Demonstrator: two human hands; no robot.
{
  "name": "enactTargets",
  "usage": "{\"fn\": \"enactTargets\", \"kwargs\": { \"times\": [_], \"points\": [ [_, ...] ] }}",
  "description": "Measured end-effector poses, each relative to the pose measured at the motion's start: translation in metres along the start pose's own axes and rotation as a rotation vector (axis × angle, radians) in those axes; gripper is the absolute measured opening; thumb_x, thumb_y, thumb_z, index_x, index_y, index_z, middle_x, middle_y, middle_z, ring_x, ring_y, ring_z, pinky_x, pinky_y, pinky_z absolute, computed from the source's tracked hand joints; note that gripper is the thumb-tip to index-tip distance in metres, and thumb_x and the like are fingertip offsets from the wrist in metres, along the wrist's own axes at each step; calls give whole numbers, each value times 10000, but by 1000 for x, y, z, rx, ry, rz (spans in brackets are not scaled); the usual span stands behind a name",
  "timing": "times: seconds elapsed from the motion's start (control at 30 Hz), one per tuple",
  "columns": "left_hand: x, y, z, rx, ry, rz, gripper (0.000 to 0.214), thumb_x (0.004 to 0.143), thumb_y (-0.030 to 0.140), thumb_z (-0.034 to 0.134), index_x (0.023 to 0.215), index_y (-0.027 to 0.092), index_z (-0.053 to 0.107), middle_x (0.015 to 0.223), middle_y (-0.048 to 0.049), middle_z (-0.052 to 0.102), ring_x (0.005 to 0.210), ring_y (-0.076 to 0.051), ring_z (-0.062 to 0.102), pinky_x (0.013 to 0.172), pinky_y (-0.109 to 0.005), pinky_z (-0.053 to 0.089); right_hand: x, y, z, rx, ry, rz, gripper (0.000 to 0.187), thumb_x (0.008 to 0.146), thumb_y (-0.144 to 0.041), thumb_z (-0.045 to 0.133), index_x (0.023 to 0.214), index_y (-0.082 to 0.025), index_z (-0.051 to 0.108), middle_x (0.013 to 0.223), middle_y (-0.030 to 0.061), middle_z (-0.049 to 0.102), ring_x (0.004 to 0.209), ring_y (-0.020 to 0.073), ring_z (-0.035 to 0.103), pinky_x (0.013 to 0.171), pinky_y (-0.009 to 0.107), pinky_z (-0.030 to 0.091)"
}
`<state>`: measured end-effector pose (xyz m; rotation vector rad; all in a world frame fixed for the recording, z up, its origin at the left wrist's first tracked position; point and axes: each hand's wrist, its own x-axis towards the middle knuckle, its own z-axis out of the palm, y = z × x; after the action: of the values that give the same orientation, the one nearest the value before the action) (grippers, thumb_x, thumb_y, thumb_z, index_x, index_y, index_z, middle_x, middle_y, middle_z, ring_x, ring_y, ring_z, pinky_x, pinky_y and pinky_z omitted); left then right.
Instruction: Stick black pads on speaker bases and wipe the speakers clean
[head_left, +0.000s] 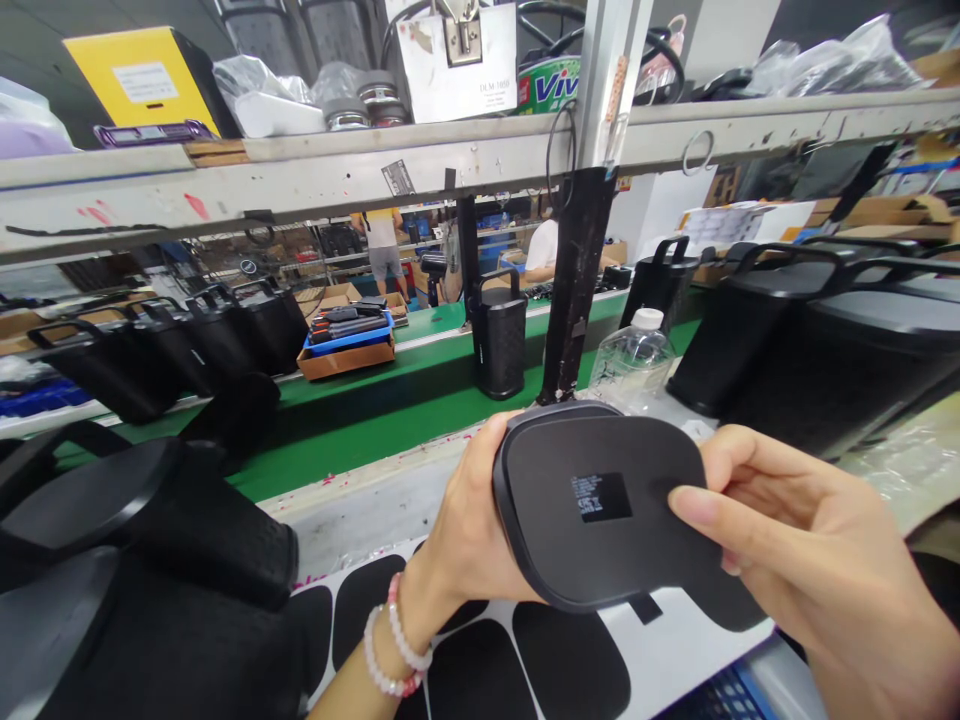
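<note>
My left hand [480,510] grips a black speaker-like unit [504,500] from the left side, its flat rounded base tilted up toward me. Over that base lies a thin black rounded pad [622,560], and a small printed label [602,498] shows near its middle. At the pad's right end, the thumb and fingers of my right hand [795,530] are closed in a pinch, the thumb on its face. Below the hands is a white backing sheet [675,655] with several black rounded pads [570,655]. The unit's far side is hidden.
Black handled speakers crowd the left [150,530] and right [810,340]. Another speaker [501,335] stands on the green conveyor [375,425] beside a black post [574,290]. A clear bottle [634,355] stands behind the hands. An overhead shelf [322,165] holds boxes. People are in the background.
</note>
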<state>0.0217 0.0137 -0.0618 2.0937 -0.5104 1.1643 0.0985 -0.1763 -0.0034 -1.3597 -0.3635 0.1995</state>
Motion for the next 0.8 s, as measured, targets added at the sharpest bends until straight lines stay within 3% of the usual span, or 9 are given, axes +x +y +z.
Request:
{"fn": "enactTargets", "kwargs": {
  "times": [0.43,0.67,0.8],
  "points": [
    [3,1,4,-18,33,22,1180,589,592,824,1529,338,159,1321,-110,525,1163,-349,594,977,-510,524,0,0,2,22,-4,-2,398,367,-289,935,506,-206,571,497,-56,467,438,62,351,367,168,224],
    [-8,-8,5,20,27,42,1300,552,620,832,1545,266,72,1411,-183,452,1251,-401,532,1041,-586,467,-4,-5,6,14,6,21,432,363,-330,941,516,-202,558,492,-67,437,429,54,323,384,180,202],
    [-8,-7,6,15,41,27,1302,541,622,836,1546,285,81,1389,-166,477,1233,-393,546,1044,-584,463,-2,-3,5,16,9,31,436,368,-320,940,519,-194,551,490,-70,432,424,47,323,388,174,213]
  ]
}}
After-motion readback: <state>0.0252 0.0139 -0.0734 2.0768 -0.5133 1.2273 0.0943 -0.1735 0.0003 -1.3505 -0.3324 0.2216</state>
